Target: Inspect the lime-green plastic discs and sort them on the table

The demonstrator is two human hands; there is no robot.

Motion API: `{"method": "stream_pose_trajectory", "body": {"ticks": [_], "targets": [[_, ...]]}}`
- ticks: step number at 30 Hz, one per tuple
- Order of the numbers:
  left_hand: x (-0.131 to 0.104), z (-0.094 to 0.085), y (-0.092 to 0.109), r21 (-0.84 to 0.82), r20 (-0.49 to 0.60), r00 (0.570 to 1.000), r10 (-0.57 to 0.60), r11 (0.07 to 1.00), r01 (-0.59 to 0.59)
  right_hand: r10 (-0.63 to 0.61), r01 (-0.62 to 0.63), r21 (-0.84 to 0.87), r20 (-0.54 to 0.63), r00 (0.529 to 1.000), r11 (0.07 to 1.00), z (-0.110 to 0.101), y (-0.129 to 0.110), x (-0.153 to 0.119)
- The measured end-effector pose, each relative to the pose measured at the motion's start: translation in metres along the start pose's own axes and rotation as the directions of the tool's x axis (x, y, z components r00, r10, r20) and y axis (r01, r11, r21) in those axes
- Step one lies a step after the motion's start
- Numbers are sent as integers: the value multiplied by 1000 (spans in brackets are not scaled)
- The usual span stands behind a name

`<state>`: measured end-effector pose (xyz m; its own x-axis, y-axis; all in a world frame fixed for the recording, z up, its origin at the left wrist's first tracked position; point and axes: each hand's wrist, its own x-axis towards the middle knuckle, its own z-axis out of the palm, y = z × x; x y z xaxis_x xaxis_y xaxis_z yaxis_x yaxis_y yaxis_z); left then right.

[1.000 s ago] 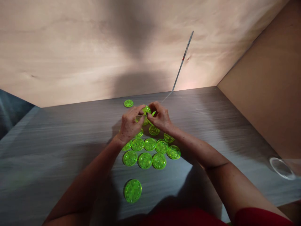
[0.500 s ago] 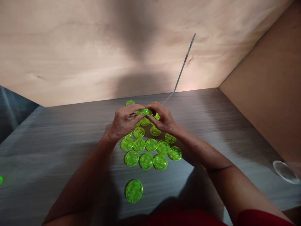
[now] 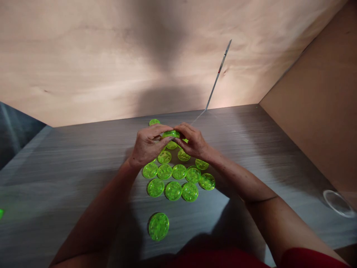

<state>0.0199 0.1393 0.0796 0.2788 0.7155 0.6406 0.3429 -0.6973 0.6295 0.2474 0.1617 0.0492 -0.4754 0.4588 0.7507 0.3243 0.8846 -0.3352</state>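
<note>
Between both hands, above the far part of the group, is a see-through bright green plastic disc (image 3: 170, 134). My left hand (image 3: 149, 144) pinches its left side, thumb in front and fingers behind. On the other side my right hand (image 3: 193, 140) grips it the same way, the thumbs nearly meeting at its near edge. Several like green discs (image 3: 173, 191) lie flat in loose rows below the hands, some partly hidden by them. One green disc (image 3: 158, 226) lies apart, closer to my body, and another (image 3: 154, 122) is behind my left hand.
The grey wood-grain table (image 3: 92, 193) meets a pale wooden back panel (image 3: 83, 67) and a side panel (image 3: 320, 96) at right. A clear round rim (image 3: 338, 204) sits at the far right. A bit of green (image 3: 1, 213) shows at the left edge.
My right hand has shifted slightly left, and its fingers have closed in nearer to the left hand's over the held disc. The discs on the table have not moved.
</note>
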Motion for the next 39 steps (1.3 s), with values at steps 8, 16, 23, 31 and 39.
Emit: {"method": "stream_pose_trajectory", "body": {"ticks": [8, 16, 23, 31, 39], "targets": [[0, -1, 3, -27, 10, 1000, -16, 999, 16, -54, 54, -27, -21, 998, 998, 0, -3, 0], [-1, 0, 6, -16, -13, 1000, 19, 1000, -20, -39, 38, -50, -9, 999, 998, -3, -8, 0], [-2, 3, 12, -11, -54, 998, 34, 999, -34, -37, 36, -24, -35, 999, 999, -4, -11, 1], [-4, 8, 5, -11, -56, 998, -37, 999, 36, 66, -65, -12, 31, 997, 998, -4, -11, 1], [-8, 20, -26, -83, 94, 949, -301, 947, 309, 552, -572, 13, 241, 798, 820, -41, 31, -17]]}}
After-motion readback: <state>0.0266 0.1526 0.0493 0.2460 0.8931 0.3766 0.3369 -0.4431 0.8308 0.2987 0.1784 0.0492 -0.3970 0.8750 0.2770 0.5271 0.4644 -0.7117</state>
